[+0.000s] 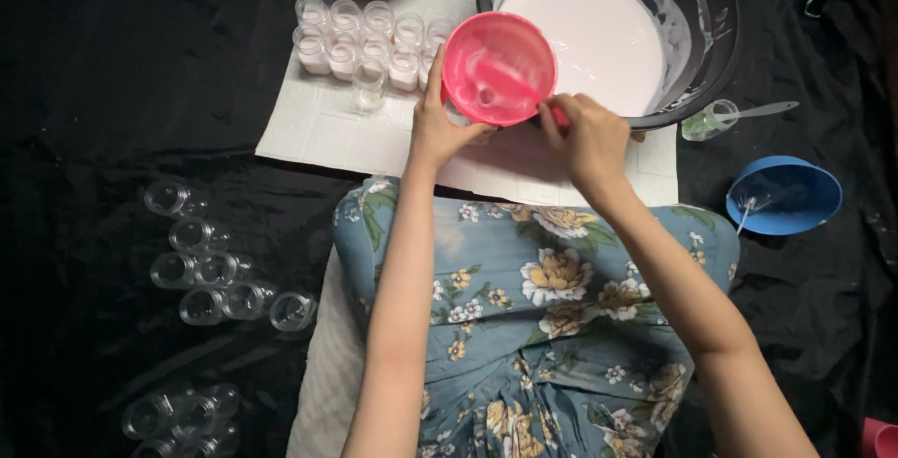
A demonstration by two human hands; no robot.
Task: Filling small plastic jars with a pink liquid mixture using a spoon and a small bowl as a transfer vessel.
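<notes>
Bare arms, no sleeves; the person wore a blue-grey floral dress (543,299), cream and yellow blooms throughout.

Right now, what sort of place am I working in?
Probably a home floor set up for small-batch filling: a big dark basin of white liquid, rows of small filled jars on a white mat, and empty clear jars lying on black sheeting.

one pink scoop (499,67), one large dark basin (711,9), one blue bowl (784,194), two hands (438,126)
</notes>
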